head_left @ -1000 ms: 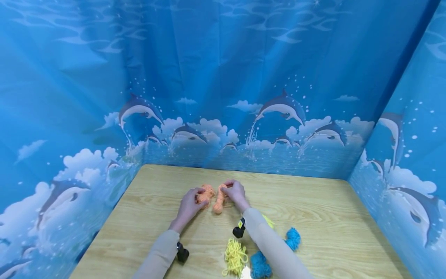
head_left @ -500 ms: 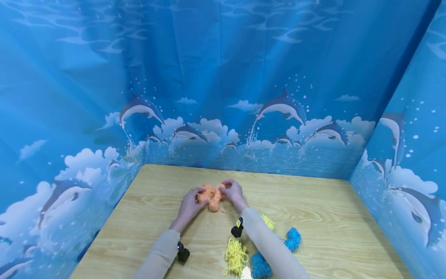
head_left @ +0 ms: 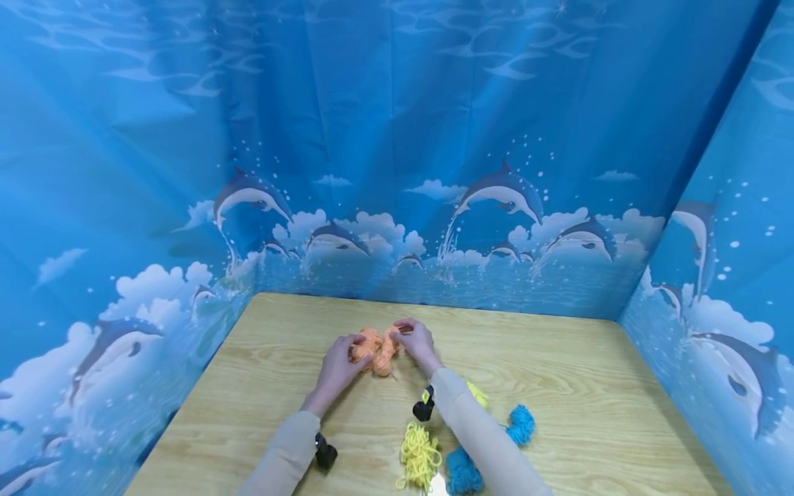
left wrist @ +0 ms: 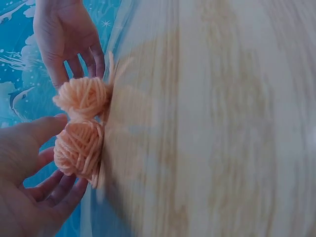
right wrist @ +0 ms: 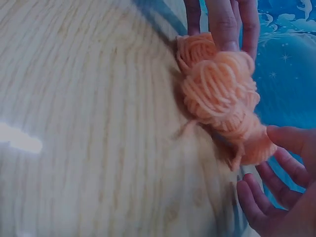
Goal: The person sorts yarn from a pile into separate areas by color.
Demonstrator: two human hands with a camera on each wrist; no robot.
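Observation:
Two orange yarn bundles lie side by side, touching, toward the back of the table. My left hand (head_left: 338,365) holds the left bundle (head_left: 369,337) from its outer side, thumb in front and fingers behind; in the left wrist view this bundle (left wrist: 78,148) sits between thumb and fingers. The right bundle (head_left: 384,361) is narrow in the middle with rounded ends. At its far end my right hand (head_left: 418,342) pinches it with thumb and forefinger, the other fingers loosely bent. The right wrist view shows this bundle (right wrist: 217,89) with a loose yarn tail at the wood surface.
Nearer the front lie a loose yellow yarn bundle (head_left: 419,455) and blue yarn bundles (head_left: 464,472), with another blue end (head_left: 521,424) beyond the right sleeve. More yellow yarn (head_left: 477,394) peeks out behind that sleeve. A dolphin-print curtain (head_left: 397,207) surrounds the wooden table (head_left: 558,372).
My right hand has moved the right orange bundle slightly left, closing the gap to the left bundle. My left hand has stayed at its bundle.

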